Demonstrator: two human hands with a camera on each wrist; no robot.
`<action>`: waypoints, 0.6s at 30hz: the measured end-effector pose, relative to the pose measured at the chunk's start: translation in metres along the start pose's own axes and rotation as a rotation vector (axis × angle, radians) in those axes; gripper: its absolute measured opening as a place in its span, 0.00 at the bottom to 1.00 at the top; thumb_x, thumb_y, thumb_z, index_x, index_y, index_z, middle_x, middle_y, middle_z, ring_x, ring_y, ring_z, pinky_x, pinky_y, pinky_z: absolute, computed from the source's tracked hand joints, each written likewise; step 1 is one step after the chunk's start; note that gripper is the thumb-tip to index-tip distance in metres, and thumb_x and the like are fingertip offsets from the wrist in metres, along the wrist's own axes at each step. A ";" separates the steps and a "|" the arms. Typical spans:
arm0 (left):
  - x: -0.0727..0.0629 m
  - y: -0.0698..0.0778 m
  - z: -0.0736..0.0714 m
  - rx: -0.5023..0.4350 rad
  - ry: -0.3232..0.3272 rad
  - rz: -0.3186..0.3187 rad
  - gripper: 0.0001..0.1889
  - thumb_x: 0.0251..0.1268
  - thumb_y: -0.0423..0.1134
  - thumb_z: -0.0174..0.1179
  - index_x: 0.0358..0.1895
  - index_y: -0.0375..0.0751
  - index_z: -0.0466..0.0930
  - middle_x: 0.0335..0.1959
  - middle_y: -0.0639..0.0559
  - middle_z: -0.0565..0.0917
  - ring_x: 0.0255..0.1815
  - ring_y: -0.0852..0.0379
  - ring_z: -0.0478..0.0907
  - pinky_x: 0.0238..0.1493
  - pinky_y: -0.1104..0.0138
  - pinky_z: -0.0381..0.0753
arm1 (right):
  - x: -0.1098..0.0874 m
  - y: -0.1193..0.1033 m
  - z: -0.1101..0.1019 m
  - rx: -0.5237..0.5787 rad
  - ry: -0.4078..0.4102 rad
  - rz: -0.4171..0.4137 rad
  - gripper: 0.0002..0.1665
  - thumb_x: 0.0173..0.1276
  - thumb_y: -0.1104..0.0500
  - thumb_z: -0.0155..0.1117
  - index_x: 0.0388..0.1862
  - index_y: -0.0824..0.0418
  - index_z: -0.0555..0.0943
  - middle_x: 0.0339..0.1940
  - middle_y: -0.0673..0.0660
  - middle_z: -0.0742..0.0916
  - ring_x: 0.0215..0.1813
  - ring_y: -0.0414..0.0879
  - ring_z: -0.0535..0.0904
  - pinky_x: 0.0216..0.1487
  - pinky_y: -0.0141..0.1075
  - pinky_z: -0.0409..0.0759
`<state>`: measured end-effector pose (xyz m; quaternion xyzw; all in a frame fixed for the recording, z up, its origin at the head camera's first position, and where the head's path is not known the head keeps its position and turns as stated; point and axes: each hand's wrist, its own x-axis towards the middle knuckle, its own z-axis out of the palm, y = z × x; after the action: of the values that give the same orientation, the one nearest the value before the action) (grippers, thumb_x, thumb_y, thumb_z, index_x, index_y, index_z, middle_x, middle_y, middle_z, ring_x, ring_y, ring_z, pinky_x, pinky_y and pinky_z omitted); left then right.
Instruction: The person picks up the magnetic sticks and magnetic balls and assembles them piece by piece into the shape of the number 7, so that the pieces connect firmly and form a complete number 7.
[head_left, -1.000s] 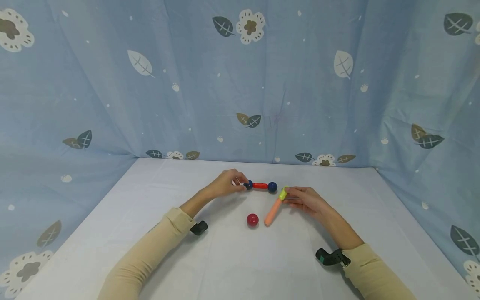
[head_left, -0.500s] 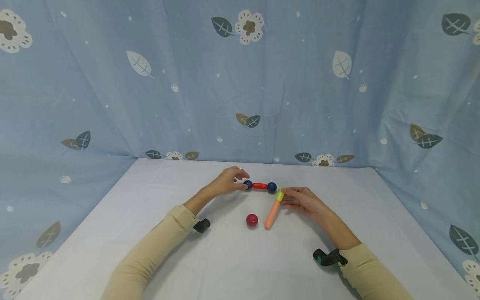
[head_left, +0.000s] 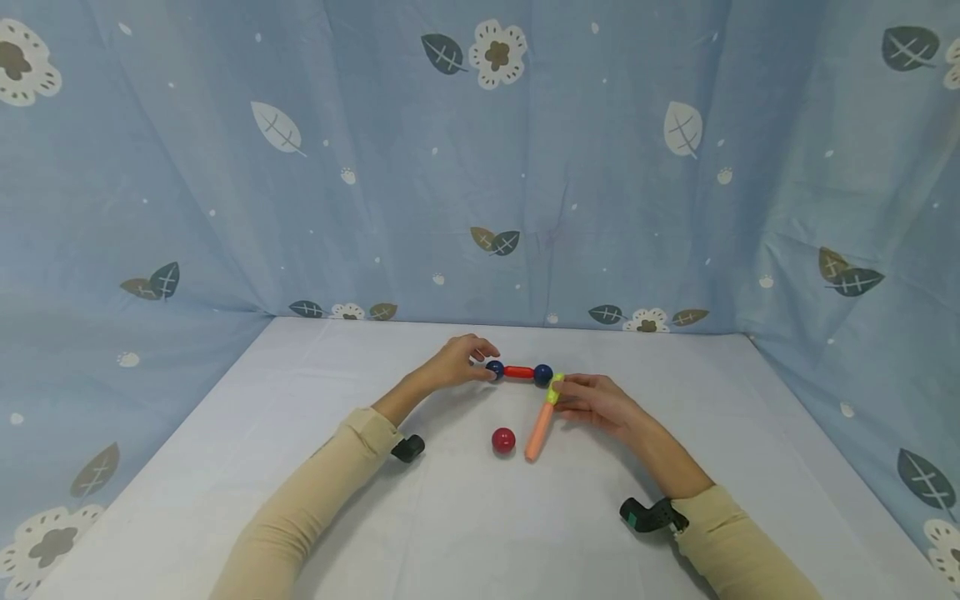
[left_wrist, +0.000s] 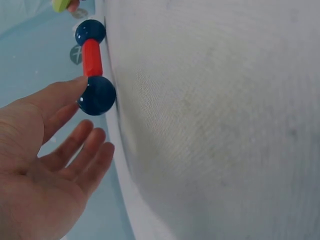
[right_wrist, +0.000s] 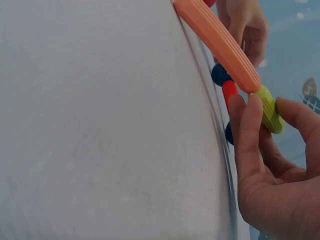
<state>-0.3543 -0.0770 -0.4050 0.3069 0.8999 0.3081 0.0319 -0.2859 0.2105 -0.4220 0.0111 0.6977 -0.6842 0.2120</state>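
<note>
Two dark blue balls, the left ball (head_left: 495, 370) and the right ball (head_left: 543, 375), sit at the ends of a short red building rod (head_left: 519, 372) on the table. The thumb of my left hand (head_left: 453, 364) touches the left blue ball; in the head view the index finger is raised just above it. My right hand (head_left: 600, 402) pinches a yellow-green rod (right_wrist: 270, 111) between thumb and fingers. An orange ribbed rod (right_wrist: 220, 42) joins its near end and slants toward me. The yellow-green rod's far end is close beside the right blue ball; contact is unclear.
A red ball (head_left: 503, 441) rests on the white table (head_left: 465, 533), left of the orange rod's near end. A blue patterned curtain (head_left: 390, 167) surrounds the table at the back and sides. A dark camera is on each wrist.
My right hand has moved left, carrying the yellow-green and orange rods toward the right blue ball. My left index finger has lifted off the left blue ball, and the thumb stays against it.
</note>
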 end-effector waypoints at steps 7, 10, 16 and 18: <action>0.002 -0.002 0.002 0.002 -0.010 0.001 0.19 0.59 0.38 0.70 0.54 0.40 0.82 0.51 0.47 0.84 0.52 0.51 0.81 0.53 0.63 0.83 | 0.003 0.002 0.003 -0.004 -0.013 -0.001 0.38 0.69 0.53 0.65 0.69 0.71 0.64 0.45 0.54 0.87 0.45 0.44 0.87 0.47 0.35 0.86; 0.002 -0.003 0.003 0.003 -0.009 0.012 0.18 0.59 0.37 0.69 0.53 0.40 0.82 0.50 0.47 0.84 0.51 0.51 0.81 0.52 0.65 0.84 | 0.003 0.002 0.005 -0.005 -0.033 -0.002 0.38 0.68 0.54 0.66 0.69 0.71 0.64 0.46 0.55 0.87 0.45 0.45 0.87 0.48 0.35 0.86; 0.003 -0.004 0.003 -0.007 -0.005 0.023 0.18 0.59 0.37 0.69 0.53 0.38 0.82 0.49 0.46 0.84 0.51 0.51 0.82 0.51 0.66 0.84 | 0.002 0.002 0.007 -0.031 -0.070 -0.005 0.39 0.68 0.58 0.66 0.70 0.71 0.62 0.51 0.58 0.86 0.47 0.45 0.86 0.49 0.34 0.85; 0.004 -0.004 0.003 -0.013 -0.006 0.017 0.18 0.59 0.37 0.69 0.53 0.39 0.82 0.49 0.46 0.85 0.51 0.51 0.82 0.51 0.66 0.84 | 0.002 0.002 0.008 -0.055 -0.081 -0.006 0.39 0.67 0.59 0.66 0.71 0.71 0.61 0.54 0.60 0.85 0.48 0.44 0.85 0.49 0.34 0.85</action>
<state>-0.3587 -0.0759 -0.4098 0.3153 0.8952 0.3132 0.0340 -0.2851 0.2020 -0.4243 -0.0243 0.7072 -0.6652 0.2382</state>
